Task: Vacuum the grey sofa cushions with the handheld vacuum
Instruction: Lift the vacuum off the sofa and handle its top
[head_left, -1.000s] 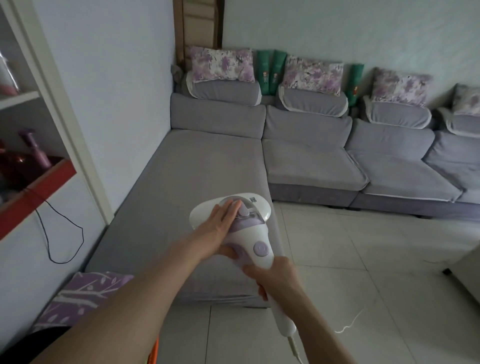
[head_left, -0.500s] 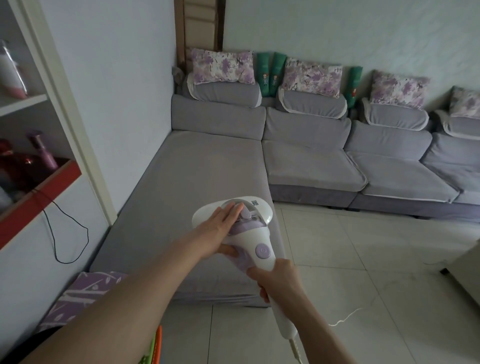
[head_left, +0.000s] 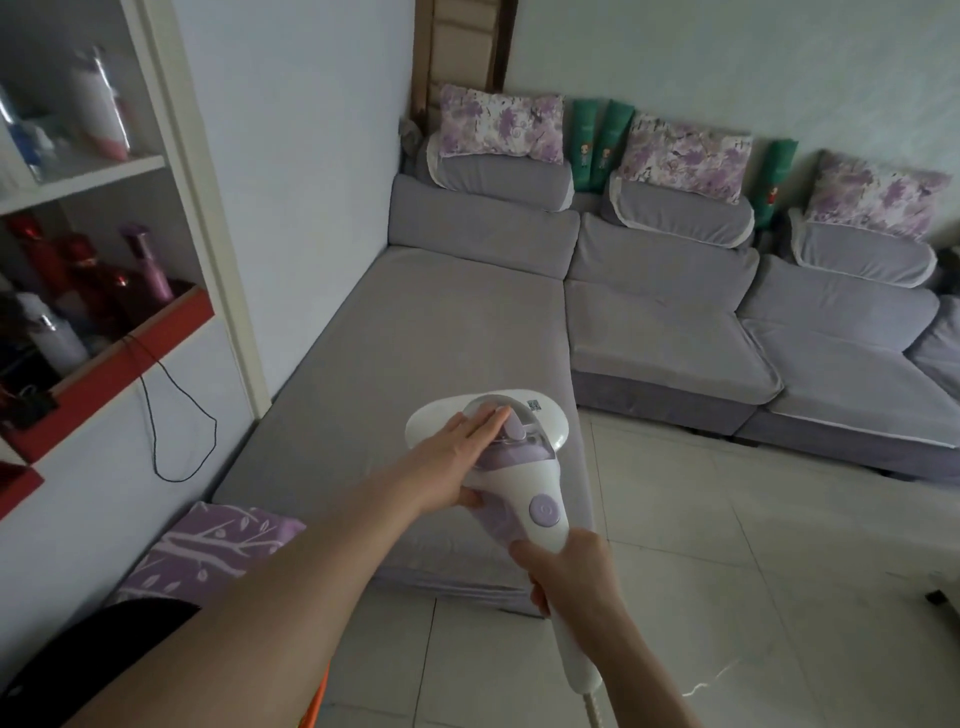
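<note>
Here, a person is standing at the near end of a grey sofa (head_left: 675, 322), holding a white-and-lilac handheld vacuum (head_left: 511, 467) over the front right corner of the long chaise cushion (head_left: 415, 374). The right hand (head_left: 569, 569) is gripping the handle with its fingers wrapped round it, while the left hand (head_left: 460, 457) is lying across the clear dome on top, fingers stretched out flat and thumb tucked against the body's side. Whether the head is pressing on the fabric or hanging just above it cannot be told.

Judging by where the tool is sitting, the job is only getting under way: the whole length of the chaise is lying ahead, and the seat cushions (head_left: 665, 338) along the back wall are well apart from the tool.

Room is running long and open up the chaise toward the backrest. The wall (head_left: 311, 182) is hemming in its left edge; the right edge is dropping off to the tiled floor (head_left: 727, 545) just beside the vacuum head, so a drift rightward could slip the head off. The cord (head_left: 589, 709) is trailing down from the handle's end.
</note>
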